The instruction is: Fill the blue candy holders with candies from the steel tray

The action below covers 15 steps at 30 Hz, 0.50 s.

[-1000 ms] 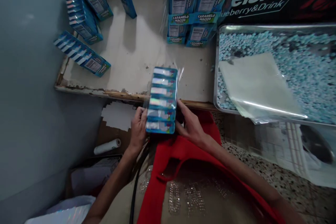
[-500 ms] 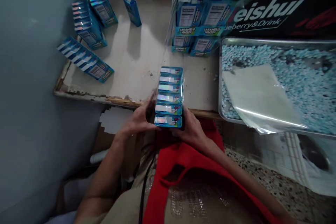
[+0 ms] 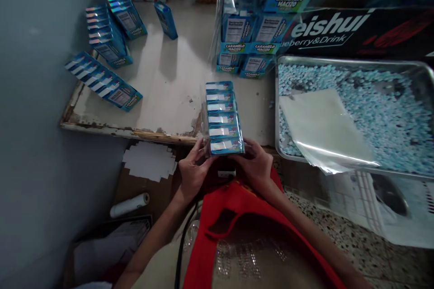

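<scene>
A row of several small blue candy boxes in clear plastic wrap point(image 3: 223, 116) rests on the near edge of the worn white table point(image 3: 169, 81). My left hand point(image 3: 193, 174) grips the pack's near left corner, fingers curled round it. My right hand point(image 3: 257, 166) holds the near right corner the same way. The pack's near end juts past the table edge towards my red apron point(image 3: 217, 216).
More wrapped blue packs point(image 3: 103, 80) lie at the table's left; stacked "Caramelo Macizo" boxes point(image 3: 249, 31) stand behind. A metal tray point(image 3: 420, 76) of small blue-white candies with a plastic sheet point(image 3: 322, 122) sits at the right. White cards point(image 3: 149, 162) and a paper roll point(image 3: 129, 205) lie below.
The pack has shifted right and tilted slightly. Both hands slid from its sides to its near end.
</scene>
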Each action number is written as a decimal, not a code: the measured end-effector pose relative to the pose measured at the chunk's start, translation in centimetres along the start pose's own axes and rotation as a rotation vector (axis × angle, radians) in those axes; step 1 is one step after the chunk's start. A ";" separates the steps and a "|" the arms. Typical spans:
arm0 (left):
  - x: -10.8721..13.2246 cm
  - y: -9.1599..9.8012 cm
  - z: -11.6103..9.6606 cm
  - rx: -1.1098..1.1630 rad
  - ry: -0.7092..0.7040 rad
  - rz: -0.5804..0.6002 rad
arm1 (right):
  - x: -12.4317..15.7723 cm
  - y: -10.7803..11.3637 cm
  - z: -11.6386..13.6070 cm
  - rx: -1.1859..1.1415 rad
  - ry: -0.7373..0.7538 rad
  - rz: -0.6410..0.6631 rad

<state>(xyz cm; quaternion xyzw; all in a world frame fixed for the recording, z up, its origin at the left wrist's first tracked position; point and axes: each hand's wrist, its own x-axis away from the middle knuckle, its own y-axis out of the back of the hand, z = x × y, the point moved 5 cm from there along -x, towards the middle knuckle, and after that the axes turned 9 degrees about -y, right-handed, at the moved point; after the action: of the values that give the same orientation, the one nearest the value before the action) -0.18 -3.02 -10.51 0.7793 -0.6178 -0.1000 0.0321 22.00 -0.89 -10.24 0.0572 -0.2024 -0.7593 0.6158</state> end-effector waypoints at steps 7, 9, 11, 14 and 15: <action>0.1 -1.4 -0.5 -0.210 -0.126 -0.116 | -1.8 -0.6 -0.3 0.046 0.035 -0.065; 0.0 -1.5 -0.7 -0.265 -0.153 -0.109 | -1.9 -0.8 0.0 0.058 0.048 -0.048; 0.2 -1.2 -1.1 -0.315 -0.183 -0.096 | -1.8 -0.6 0.3 0.066 0.056 -0.007; 0.3 0.0 -2.1 -0.396 -0.258 -0.066 | -1.3 0.6 0.7 0.114 0.060 0.105; 0.3 0.5 -2.5 -0.426 -0.301 -0.064 | -1.2 1.2 0.8 0.115 0.055 0.135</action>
<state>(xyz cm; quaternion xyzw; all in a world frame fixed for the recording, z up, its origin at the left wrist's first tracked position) -0.09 -3.57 -8.03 0.7506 -0.5555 -0.3436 0.0999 23.13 0.25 -9.29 0.0996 -0.2322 -0.7011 0.6668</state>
